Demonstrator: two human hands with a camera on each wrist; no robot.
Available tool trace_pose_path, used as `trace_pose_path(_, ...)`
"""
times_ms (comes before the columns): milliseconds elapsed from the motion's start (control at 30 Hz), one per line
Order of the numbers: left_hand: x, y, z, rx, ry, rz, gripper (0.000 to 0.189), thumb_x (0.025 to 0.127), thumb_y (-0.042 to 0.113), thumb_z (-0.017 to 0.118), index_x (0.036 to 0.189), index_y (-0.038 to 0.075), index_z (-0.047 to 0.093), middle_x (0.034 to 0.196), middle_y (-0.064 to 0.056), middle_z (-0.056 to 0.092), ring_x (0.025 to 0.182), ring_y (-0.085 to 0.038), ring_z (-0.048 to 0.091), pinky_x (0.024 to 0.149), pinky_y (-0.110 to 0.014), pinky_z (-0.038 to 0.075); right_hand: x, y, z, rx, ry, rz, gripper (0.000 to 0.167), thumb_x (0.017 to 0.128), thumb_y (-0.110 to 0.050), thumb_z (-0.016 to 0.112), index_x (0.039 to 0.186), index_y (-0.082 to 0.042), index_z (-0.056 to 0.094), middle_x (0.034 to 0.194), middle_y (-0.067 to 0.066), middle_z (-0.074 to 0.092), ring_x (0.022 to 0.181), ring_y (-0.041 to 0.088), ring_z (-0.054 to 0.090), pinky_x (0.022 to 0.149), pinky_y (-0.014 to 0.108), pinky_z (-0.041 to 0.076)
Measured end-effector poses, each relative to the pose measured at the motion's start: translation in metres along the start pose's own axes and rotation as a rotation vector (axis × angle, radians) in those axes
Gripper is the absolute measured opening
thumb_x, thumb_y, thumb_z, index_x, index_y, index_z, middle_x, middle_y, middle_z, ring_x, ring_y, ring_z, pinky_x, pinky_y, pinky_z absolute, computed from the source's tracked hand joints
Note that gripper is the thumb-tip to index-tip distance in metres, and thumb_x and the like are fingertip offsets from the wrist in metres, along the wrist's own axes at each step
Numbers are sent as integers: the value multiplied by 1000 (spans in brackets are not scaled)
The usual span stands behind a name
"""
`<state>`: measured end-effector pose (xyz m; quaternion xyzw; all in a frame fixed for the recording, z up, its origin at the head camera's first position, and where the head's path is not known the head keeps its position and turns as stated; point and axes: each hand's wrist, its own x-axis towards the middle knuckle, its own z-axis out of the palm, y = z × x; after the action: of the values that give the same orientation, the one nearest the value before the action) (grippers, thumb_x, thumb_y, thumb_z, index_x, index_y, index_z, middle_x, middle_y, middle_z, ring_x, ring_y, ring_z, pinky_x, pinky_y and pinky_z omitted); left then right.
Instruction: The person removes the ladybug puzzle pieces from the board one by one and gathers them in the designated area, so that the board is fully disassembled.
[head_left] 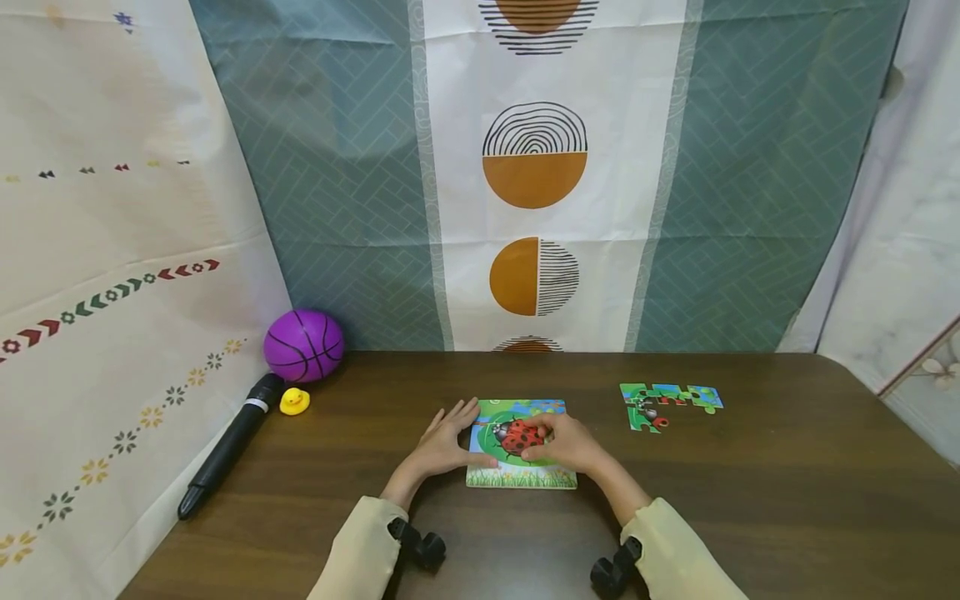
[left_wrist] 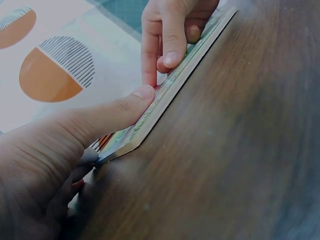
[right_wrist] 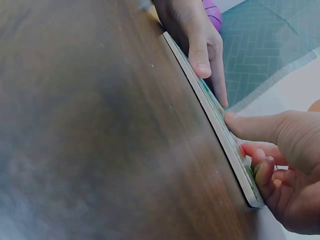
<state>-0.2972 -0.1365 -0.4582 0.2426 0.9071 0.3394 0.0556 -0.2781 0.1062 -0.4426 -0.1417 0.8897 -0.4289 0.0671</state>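
A square picture puzzle board [head_left: 521, 477] with a red ladybug on green lies flat on the table in the head view. At its left side, my left hand [head_left: 442, 443] has fingers stretched along the edge, and its thumb [left_wrist: 125, 107] rests on the top face. My right hand [head_left: 570, 443] reaches over from the right. Its thumb and forefinger touch the ladybug picture a little apart, while the other fingers are curled, as the right wrist view shows. Whether a piece is held between them is hidden. Several joined puzzle pieces [head_left: 642, 417] lie to the right, forming a corner shape.
On the brown table [head_left: 750, 500], a purple ball [head_left: 303, 345] stands at the back left. Near it are a yellow rubber duck [head_left: 295, 402] and a long black pen-shaped object [head_left: 228, 450]. A patterned cloth [head_left: 360, 167] hangs behind the table.
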Motion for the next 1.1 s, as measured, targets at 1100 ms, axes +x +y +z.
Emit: trace_pose_path(1100,2,-1,1,-2,6,-19,101,75,45,82,152,3,32,163,-12,23,153,-36,13,123,-59,3,-7,-10,6,42,71,114,62,77,-13,83,132,-2,59,126,17,48,75,17,48,62,27,39)
